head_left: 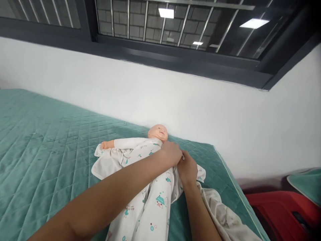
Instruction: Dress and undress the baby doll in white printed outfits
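Note:
A baby doll (157, 132) lies on its back, its head by the wall. A white garment with small teal prints (160, 201) lies over its body and legs. One arm in a plain white sleeve (130, 143) stretches to the left, above a spread printed sleeve. My left hand (172, 153) is closed at the doll's other shoulder, with its fingertips mostly hidden. Touching it, my right hand (188, 168) pinches a bit of white cloth of the garment. The doll's arm on that side is hidden behind my hands.
Under the doll is a green quilted bed cover (50, 150). A crumpled white cloth (225, 214) lies beside my right forearm. Past the bed's right edge stands a red plastic object (283, 207). Behind are a white wall (112, 87) and a barred window (150, 23).

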Demonstrator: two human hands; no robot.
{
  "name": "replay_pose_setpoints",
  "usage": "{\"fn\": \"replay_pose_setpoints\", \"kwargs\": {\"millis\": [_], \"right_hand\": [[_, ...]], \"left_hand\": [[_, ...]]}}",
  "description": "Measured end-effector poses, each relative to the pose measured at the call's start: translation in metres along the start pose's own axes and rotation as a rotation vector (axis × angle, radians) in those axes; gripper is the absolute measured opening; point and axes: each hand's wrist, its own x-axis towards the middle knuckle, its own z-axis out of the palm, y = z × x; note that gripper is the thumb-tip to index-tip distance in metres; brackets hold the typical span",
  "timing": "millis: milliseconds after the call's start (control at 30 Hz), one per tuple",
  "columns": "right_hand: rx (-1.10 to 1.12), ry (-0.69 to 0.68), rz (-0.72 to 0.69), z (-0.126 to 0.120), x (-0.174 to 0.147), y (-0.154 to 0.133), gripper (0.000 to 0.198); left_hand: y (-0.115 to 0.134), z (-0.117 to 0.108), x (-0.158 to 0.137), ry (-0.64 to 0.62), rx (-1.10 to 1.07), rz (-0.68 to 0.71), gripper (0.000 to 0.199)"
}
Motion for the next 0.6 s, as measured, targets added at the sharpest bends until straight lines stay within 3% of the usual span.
{"fn": "replay_pose_setpoints", "kwargs": {"millis": [200, 400, 600], "right_hand": [[-0.074, -0.087, -0.049, -0.004, 0.002, 0.003, 0.028], [-0.067, -0.061, 0.082, -0.009, 0.008, 0.011, 0.038], [-0.081, -0.129, 0.089, -0.006, 0.01, 0.017, 0.038]], "left_hand": [[0.017, 0.014, 0.022, -0.092, 0.063, -0.087, 0.039], [-0.001, -0.001, 0.026, -0.074, 0.091, -0.064, 0.03], [-0.008, 0.0, 0.036, -0.13, 0.107, -0.012, 0.023]]}}
